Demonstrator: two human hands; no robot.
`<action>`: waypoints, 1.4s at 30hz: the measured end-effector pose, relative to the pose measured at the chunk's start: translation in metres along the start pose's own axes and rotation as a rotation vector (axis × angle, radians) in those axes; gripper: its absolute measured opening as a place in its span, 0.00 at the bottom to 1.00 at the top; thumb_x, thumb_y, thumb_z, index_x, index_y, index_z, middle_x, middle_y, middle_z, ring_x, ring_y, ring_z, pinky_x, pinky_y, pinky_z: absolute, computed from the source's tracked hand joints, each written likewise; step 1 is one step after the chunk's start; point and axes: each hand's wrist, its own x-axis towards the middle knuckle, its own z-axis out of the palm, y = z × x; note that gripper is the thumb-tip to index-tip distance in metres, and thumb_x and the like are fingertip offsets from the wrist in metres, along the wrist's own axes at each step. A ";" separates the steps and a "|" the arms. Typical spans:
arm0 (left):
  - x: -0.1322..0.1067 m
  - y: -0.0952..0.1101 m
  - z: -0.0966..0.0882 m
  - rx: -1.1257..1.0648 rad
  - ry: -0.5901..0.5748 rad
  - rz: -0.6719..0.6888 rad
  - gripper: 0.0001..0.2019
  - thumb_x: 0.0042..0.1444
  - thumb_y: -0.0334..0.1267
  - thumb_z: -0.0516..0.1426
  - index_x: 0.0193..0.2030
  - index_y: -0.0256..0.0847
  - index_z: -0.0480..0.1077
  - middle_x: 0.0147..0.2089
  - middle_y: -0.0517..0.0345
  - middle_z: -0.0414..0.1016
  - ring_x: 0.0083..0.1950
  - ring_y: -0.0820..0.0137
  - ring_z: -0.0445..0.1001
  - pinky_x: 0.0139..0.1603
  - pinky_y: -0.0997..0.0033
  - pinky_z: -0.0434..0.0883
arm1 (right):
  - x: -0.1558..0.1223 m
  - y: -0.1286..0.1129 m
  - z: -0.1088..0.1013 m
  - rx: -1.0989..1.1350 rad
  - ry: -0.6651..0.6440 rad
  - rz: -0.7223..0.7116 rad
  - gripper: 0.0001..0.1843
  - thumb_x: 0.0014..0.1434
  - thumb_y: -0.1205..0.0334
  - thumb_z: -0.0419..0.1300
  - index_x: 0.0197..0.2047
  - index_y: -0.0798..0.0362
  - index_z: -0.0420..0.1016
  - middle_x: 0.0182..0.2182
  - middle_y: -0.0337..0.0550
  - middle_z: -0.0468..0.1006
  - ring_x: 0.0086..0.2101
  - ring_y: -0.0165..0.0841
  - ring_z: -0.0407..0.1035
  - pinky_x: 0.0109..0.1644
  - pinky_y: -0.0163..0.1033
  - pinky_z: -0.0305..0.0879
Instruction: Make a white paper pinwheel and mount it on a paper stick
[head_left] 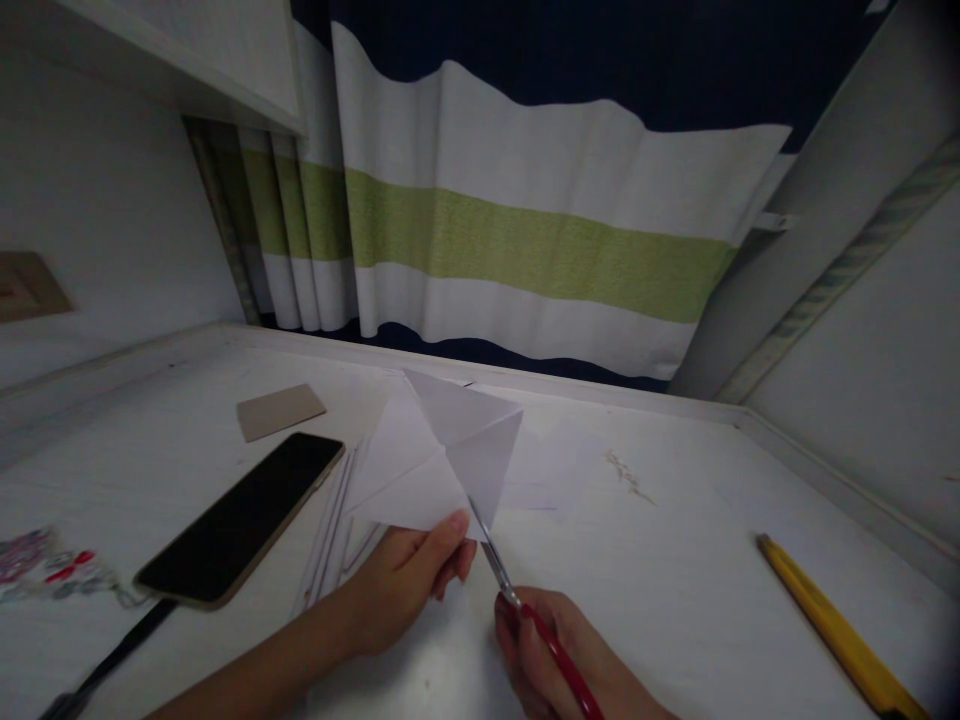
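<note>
Pinched between the thumb and fingers of my left hand [416, 575] is a folded white sheet of paper [409, 475], by its lower edge. The sheet is raised above the table and has crease lines meeting near its middle. My right hand [559, 650] is closed in a pen-like grip around a slim craft knife [553, 650] with a red handle and a metal front. The metal tip lies against the paper's lower part, just right of my left thumb. How far the tip goes through or behind the paper, I cannot tell.
On the white table [675, 600] lie a black-screened phone [244, 520], a beige card [281, 411] and white paper strips [330, 525] at left. More white sheets [555, 465] lie behind my hands. A yellow utility knife [832, 620] rests at right. A striped curtain [525, 240] hangs at the back.
</note>
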 end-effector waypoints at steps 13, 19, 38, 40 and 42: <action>-0.001 -0.001 0.002 0.009 0.005 0.022 0.23 0.55 0.49 0.39 0.13 0.40 0.54 0.14 0.65 0.52 0.21 0.74 0.58 0.27 0.75 0.57 | -0.008 -0.020 0.000 -0.036 0.026 -0.069 0.34 0.38 0.26 0.42 0.24 0.53 0.56 0.19 0.33 0.53 0.19 0.24 0.45 0.21 0.33 0.44; 0.000 -0.002 0.001 -0.016 -0.014 0.019 0.23 0.56 0.48 0.39 0.14 0.40 0.55 0.15 0.65 0.53 0.21 0.75 0.57 0.26 0.75 0.56 | -0.011 -0.031 0.001 -0.089 -0.023 -0.060 0.37 0.34 0.24 0.41 0.25 0.53 0.55 0.20 0.35 0.54 0.20 0.24 0.45 0.21 0.33 0.43; -0.002 -0.003 0.001 0.010 -0.060 -0.016 0.23 0.56 0.48 0.39 0.14 0.40 0.55 0.15 0.66 0.53 0.22 0.75 0.58 0.28 0.75 0.57 | -0.013 -0.031 0.000 -0.117 -0.125 -0.076 0.37 0.36 0.25 0.38 0.27 0.53 0.54 0.20 0.33 0.52 0.20 0.24 0.46 0.20 0.32 0.43; -0.002 -0.004 0.002 0.026 -0.079 -0.042 0.24 0.55 0.49 0.39 0.14 0.39 0.55 0.15 0.65 0.53 0.22 0.75 0.58 0.27 0.75 0.57 | -0.013 -0.032 -0.002 -0.089 -0.149 -0.080 0.35 0.40 0.27 0.39 0.29 0.54 0.54 0.21 0.34 0.52 0.21 0.25 0.47 0.21 0.32 0.45; -0.003 -0.004 0.003 0.026 -0.097 -0.052 0.24 0.55 0.50 0.39 0.14 0.39 0.56 0.15 0.65 0.53 0.22 0.75 0.58 0.27 0.75 0.57 | -0.014 -0.033 -0.003 -0.069 -0.156 -0.088 0.33 0.44 0.29 0.39 0.31 0.54 0.55 0.22 0.34 0.52 0.22 0.25 0.47 0.22 0.33 0.47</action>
